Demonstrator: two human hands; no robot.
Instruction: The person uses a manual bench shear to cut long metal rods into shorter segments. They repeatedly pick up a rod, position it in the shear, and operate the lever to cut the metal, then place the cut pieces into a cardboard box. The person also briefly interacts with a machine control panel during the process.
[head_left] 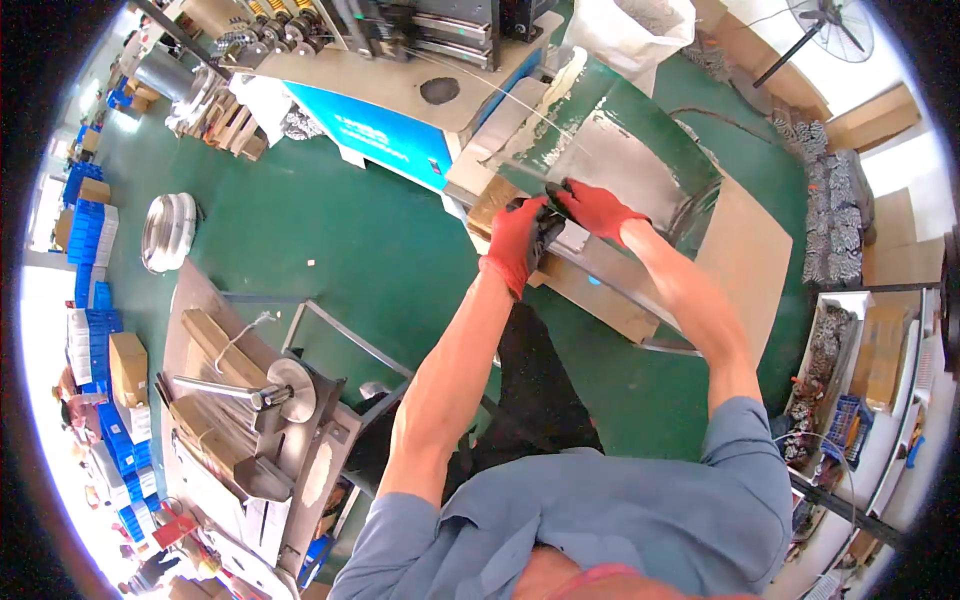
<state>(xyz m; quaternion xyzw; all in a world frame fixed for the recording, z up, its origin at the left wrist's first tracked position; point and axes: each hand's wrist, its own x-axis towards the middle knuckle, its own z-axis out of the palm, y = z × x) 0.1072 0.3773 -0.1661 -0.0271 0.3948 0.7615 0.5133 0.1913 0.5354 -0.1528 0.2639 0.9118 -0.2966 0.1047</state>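
Your fingers (562, 192) are bent and close together, the left hand (512, 242) just beside the right hand (600, 208); whether they hold something small, I cannot tell. Ahead of you stands a machine's blue cabinet (365, 130), under a tan surface (345, 78). To its right, a curved green-and-grey panel (620, 140) lies just beyond your hands. Smaller, the metal rail (620, 272) extends rightward, below them.

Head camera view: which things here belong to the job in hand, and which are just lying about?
Likely part of the job, judging by nearness:
Left hand and right hand, both gloved
Worn green-and-silver tray
Blue-fronted machine

Seemingly just lying about:
Silver coil on the floor
Standing fan
Brown cardboard box
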